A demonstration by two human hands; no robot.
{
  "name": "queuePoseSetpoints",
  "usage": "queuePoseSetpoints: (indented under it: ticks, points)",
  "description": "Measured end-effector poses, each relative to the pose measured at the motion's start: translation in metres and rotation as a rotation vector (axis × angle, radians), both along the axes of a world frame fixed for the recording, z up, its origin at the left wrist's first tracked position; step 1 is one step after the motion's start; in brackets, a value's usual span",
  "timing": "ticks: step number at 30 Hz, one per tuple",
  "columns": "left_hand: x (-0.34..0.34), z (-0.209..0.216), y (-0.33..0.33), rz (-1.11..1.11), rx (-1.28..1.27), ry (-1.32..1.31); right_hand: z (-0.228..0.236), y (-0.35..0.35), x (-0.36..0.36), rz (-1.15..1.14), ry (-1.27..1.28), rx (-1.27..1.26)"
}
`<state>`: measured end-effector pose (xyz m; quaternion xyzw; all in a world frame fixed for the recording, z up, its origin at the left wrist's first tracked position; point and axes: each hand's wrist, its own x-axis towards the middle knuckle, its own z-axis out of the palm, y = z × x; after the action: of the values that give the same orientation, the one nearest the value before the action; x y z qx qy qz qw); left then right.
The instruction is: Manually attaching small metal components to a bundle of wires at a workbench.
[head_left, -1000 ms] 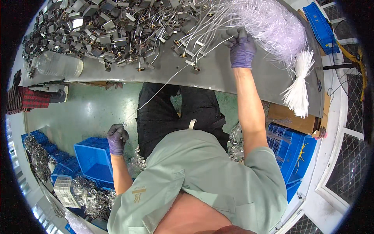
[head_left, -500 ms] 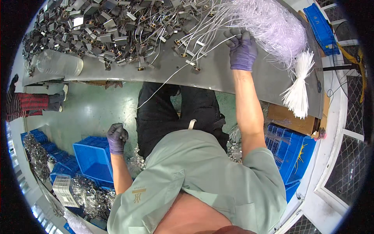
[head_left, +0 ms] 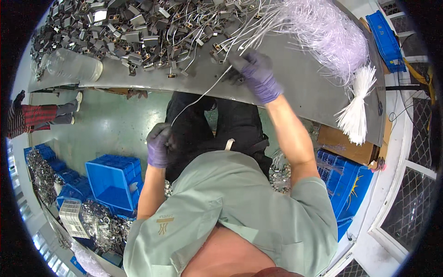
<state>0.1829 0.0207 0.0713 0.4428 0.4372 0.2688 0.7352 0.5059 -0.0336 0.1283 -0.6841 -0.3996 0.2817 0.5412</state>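
A thin white cable [head_left: 199, 99] stretches from my left hand [head_left: 159, 144] up to the table's front edge. My left hand, in a purple and grey glove, is closed on the cable's lower end, in front of my dark trousers. My right hand [head_left: 256, 74], gloved alike, is over the table edge with its fingers curled at the cable's upper end, among small dark connectors. What exactly it grips is hidden, and its fingertips are slightly blurred. Beyond it lies a large heap of dark box-shaped connectors [head_left: 138, 34] with white cables.
At the table's right lies a bundle of clear plastic strands [head_left: 330, 34] with a white tied end [head_left: 355, 111]. A clear plastic jar [head_left: 74, 65] lies at the left. Blue crates [head_left: 113, 177] stand on the floor; another person's legs [head_left: 67, 113] are at far left.
My right hand has come left and nearer, from the strands to the cable by the table edge. My left hand has moved right and up, and the cable between them now sags more.
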Motion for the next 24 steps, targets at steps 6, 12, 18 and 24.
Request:
queuePoseSetpoints:
  ticks: [6, 12, 18, 24]
  points:
    - [0.020, 0.003, 0.000, -0.024, 0.032, -0.055, 0.035, -0.009, 0.007, 0.046, 0.278, 0.000]
    - [0.046, 0.036, -0.009, -0.174, -0.026, -0.158, 0.029, 0.003, -0.050, 0.318, 0.141, -0.153]
    - [0.048, 0.036, 0.004, -0.304, 0.172, -0.129, 0.036, 0.005, -0.021, 0.281, 0.367, -0.017]
    - [0.098, 0.038, 0.027, -0.232, 0.799, -0.099, 0.018, 0.018, -0.064, 0.297, -0.004, -0.086]
